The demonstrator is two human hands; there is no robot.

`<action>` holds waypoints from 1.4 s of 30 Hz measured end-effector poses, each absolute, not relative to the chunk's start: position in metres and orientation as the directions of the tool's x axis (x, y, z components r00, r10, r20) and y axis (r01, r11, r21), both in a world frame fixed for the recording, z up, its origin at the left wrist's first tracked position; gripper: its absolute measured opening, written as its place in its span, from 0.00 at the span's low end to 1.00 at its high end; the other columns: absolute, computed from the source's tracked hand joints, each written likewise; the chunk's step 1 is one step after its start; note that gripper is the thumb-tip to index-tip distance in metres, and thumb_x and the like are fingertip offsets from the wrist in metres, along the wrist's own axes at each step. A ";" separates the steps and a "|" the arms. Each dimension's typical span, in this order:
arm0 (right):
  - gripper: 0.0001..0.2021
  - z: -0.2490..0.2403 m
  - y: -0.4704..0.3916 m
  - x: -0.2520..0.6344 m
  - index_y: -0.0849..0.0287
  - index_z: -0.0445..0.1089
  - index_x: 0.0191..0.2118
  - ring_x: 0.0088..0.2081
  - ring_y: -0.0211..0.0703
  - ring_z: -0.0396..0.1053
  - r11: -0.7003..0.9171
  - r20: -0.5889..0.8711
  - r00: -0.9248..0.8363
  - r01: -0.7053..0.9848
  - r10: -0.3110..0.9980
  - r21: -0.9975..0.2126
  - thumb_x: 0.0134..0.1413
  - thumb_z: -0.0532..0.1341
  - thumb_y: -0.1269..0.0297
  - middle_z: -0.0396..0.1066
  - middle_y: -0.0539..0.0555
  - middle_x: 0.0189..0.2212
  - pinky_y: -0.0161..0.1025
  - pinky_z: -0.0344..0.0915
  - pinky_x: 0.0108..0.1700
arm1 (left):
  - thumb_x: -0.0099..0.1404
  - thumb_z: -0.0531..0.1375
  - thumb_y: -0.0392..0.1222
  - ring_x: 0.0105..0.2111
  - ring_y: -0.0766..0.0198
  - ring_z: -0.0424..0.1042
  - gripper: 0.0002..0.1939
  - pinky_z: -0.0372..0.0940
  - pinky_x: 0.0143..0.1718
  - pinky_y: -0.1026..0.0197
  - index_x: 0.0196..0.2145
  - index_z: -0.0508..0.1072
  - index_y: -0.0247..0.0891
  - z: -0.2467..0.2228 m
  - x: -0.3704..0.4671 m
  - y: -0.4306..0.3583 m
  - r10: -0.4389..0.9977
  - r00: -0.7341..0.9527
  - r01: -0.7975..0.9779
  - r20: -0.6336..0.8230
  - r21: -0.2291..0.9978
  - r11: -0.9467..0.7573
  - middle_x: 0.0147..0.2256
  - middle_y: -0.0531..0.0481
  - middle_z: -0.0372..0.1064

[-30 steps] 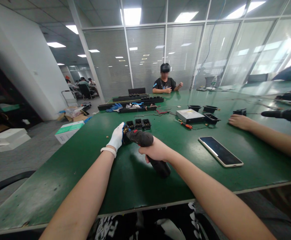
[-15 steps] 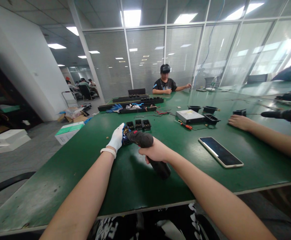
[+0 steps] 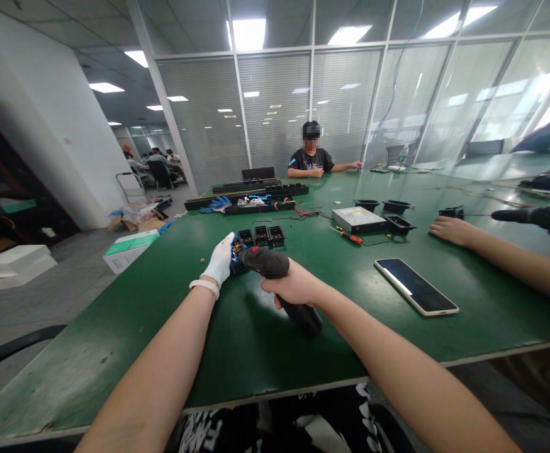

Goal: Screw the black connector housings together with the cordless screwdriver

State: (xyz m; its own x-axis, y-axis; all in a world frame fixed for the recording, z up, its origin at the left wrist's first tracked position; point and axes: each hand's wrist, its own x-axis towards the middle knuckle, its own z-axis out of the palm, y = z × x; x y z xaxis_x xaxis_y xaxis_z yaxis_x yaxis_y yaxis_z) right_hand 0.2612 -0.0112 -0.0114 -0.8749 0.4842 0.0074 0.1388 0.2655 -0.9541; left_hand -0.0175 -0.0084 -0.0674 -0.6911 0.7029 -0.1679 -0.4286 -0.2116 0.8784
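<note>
Wearing a white glove, my left hand is closed around the side of a small black plastic box with brass-coloured parts inside. My right hand, bare, grips a black cordless drill by its handle. The drill's front end points into the box beside my left fingers; its tip is hidden from me. Just beyond stand several similar black boxes in a row, with small metal parts in them. A small brass piece lies on the green table left of my glove.
A phone lies to the right, near a red-handled screwdriver and a grey metal drive. Further back are long black strips and a blue glove. At right a co-worker's hand holds a black box near another drill.
Almost nothing differs. My hands, the drill and the box keep their places; the whole view has shifted very slightly.
</note>
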 end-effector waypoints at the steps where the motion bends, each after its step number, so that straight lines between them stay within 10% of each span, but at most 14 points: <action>1: 0.13 -0.011 -0.012 0.262 0.53 0.71 0.44 0.21 0.46 0.77 0.265 0.005 -0.874 0.143 0.487 -0.954 0.55 0.67 0.76 0.73 0.43 0.21 0.35 0.68 0.22 | 0.77 0.73 0.57 0.30 0.51 0.88 0.19 0.84 0.38 0.54 0.50 0.84 0.38 -0.067 -0.017 -0.009 0.704 -0.688 -0.430 -0.176 0.880 -0.200 0.33 0.44 0.85; 42: 0.11 -0.010 -0.012 0.262 0.53 0.70 0.41 0.22 0.47 0.77 0.266 -0.010 -0.877 0.156 0.480 -0.951 0.55 0.68 0.74 0.73 0.44 0.20 0.34 0.67 0.22 | 0.80 0.70 0.54 0.33 0.51 0.89 0.17 0.85 0.43 0.53 0.54 0.85 0.38 -0.066 -0.017 -0.009 0.680 -0.711 -0.415 -0.179 0.888 -0.199 0.35 0.42 0.87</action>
State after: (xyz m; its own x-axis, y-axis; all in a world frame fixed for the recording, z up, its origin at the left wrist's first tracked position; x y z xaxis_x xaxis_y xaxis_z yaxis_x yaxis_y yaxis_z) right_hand 0.2619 -0.0120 -0.0098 -0.8771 0.4802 -0.0097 0.1562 0.2661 -0.9512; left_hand -0.0167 -0.0090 -0.0662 -0.7105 0.6805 -0.1792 -0.4147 -0.1992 0.8879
